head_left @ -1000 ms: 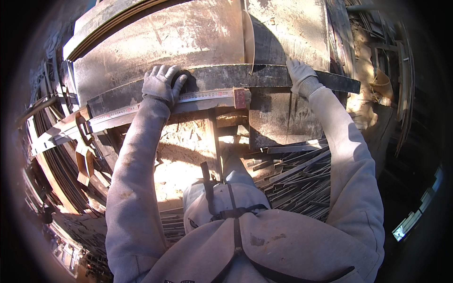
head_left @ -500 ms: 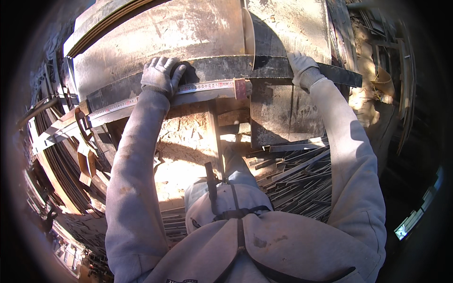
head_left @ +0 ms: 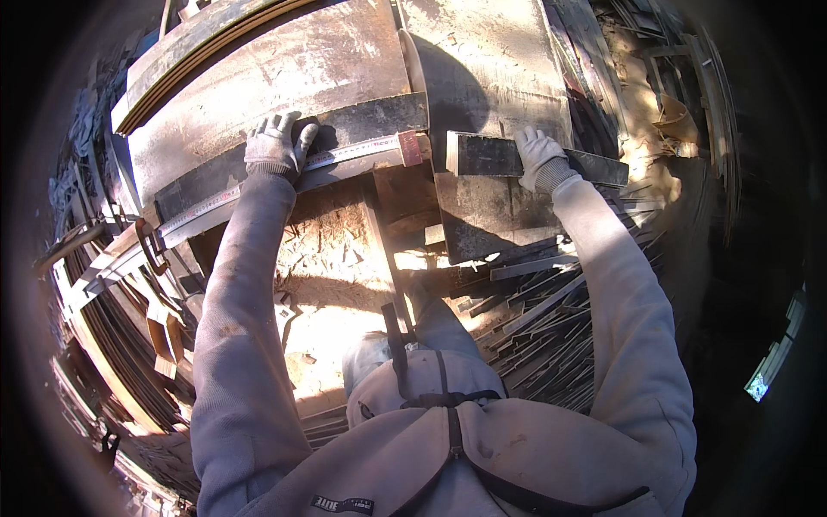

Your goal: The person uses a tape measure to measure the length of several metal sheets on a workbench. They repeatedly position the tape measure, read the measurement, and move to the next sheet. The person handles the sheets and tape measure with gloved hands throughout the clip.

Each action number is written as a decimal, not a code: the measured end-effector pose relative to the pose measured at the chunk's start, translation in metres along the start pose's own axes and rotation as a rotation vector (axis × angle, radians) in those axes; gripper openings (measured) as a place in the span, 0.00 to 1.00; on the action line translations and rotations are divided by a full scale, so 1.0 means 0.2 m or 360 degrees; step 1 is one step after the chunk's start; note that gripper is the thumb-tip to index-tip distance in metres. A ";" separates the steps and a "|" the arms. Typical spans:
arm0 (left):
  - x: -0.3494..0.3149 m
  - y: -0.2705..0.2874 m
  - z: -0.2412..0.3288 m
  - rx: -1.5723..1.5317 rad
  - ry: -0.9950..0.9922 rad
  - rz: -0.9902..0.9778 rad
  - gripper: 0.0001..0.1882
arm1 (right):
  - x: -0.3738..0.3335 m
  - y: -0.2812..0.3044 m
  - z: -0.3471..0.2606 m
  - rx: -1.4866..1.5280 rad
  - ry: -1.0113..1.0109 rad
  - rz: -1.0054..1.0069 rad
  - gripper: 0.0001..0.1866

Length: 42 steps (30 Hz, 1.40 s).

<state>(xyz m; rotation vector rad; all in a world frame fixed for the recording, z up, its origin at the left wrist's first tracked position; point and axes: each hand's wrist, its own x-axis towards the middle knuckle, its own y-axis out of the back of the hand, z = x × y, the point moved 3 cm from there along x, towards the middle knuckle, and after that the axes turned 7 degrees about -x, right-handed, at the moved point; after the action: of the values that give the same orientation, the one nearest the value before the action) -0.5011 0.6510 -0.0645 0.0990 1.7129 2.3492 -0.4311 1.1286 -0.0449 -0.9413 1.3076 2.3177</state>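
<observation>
My gloved left hand (head_left: 274, 144) lies with its fingers spread on a long dark board (head_left: 366, 121), which rests on the metal saw table (head_left: 284, 65). Along the near side of that board runs a fence with a measuring tape (head_left: 353, 153), and a reddish block (head_left: 410, 148) sits at its right end. A thin round saw blade (head_left: 412, 62) stands up from the table just beyond the board's right end. My gloved right hand (head_left: 543, 158) is closed over a short dark board (head_left: 487, 156) with a pale cut end, lying apart to the right.
Stacked panels (head_left: 202, 60) line the far left of the table. Many thin offcut strips (head_left: 551, 323) lie in a heap below the right side. At the left, a clamp (head_left: 151, 246) hangs by the fence, near bundled boards (head_left: 112, 345). Sawdust (head_left: 319, 250) covers the area under the table edge.
The dark board reached unbroken under both hands; now it is in two pieces. My right hand has drawn the short piece toward me, leaving a gap. My left hand stays on the long piece.
</observation>
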 end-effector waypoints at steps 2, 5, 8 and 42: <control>-0.02 0.01 0.01 -0.0008 -0.0031 0.0123 0.30 | -0.19 -0.07 -0.01 0.0182 0.0028 0.0115 0.38; -0.05 0.05 0.06 0.0021 -0.0049 0.0052 0.32 | -0.44 -0.13 -0.02 0.0430 0.0028 0.0222 0.43; -0.12 0.12 0.12 0.0056 0.0007 -0.0295 0.37 | -0.67 -0.17 -0.04 0.0704 -0.0052 0.0240 0.42; -1.02 0.38 0.00 0.0245 0.0048 -0.0002 0.52 | -1.48 -0.37 -1.01 0.0607 0.0293 0.0099 0.39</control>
<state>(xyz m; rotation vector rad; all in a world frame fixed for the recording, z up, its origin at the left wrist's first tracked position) -0.3146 0.5833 0.0230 0.0895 1.9057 2.2260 -0.0931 1.0099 0.0349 -1.0094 1.7951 1.9544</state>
